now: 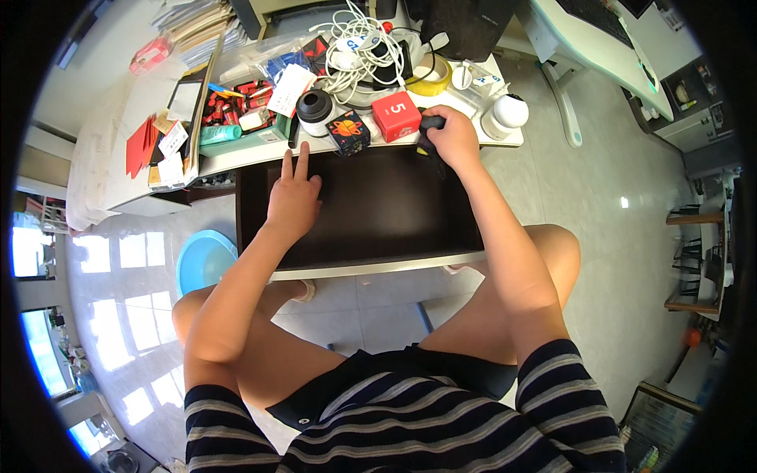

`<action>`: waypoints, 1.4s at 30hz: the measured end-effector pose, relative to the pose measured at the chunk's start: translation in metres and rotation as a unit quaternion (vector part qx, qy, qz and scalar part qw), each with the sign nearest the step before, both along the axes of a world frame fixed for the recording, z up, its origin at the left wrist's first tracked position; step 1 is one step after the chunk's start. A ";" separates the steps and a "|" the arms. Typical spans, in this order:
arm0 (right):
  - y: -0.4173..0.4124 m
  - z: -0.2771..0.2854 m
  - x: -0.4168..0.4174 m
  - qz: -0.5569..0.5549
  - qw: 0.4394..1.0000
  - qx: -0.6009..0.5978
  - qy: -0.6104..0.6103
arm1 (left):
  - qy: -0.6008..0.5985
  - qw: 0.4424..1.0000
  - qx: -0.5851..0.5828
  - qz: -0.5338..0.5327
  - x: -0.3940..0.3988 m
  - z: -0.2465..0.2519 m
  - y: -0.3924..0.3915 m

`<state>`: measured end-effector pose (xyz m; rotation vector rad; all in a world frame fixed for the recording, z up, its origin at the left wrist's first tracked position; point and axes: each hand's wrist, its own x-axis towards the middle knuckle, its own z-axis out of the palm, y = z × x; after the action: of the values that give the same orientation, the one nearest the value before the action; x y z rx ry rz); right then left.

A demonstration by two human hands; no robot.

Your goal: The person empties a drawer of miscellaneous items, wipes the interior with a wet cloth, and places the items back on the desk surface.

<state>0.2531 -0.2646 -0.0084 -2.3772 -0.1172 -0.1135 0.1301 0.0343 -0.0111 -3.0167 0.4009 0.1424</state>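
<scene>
My right hand (456,137) grips a small dark object (430,131) with a bit of yellow on it, at the front edge of the desk; what it is exactly cannot be told. Just left of it is a red box (397,116) with a numeral on it. My left hand (294,201) holds nothing visible, two fingers stretched toward the desk edge. Beneath both hands a dark brown drawer (378,213) is pulled out. Near the left fingertips are a black slim object (293,132), a black-lidded jar (315,112) and a planet-patterned box (349,133).
Tangled white cables (361,59) and a roll of yellow tape (430,77) lie farther back. A white bottle (504,116) stands at the desk's right corner. Left are a box of red tubes (260,133) and red envelopes (141,148). A blue basin (207,260) sits beside the drawer.
</scene>
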 end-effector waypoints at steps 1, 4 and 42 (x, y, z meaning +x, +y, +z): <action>-0.002 0.000 0.002 -0.017 0.999 0.045 -0.020 | 0.005 1.000 0.002 -0.001 0.001 0.001 0.000; -0.001 0.013 0.002 -0.047 0.980 0.178 -0.072 | 0.000 1.000 0.004 -0.004 -0.001 -0.001 0.005; -0.078 0.072 -0.092 0.079 0.961 0.244 0.108 | 0.024 0.999 0.028 -0.017 -0.003 0.003 0.008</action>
<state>0.1607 -0.3428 0.0635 -1.8648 -0.1550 0.1770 0.1276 0.0428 -0.0084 -2.9536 0.4443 0.2195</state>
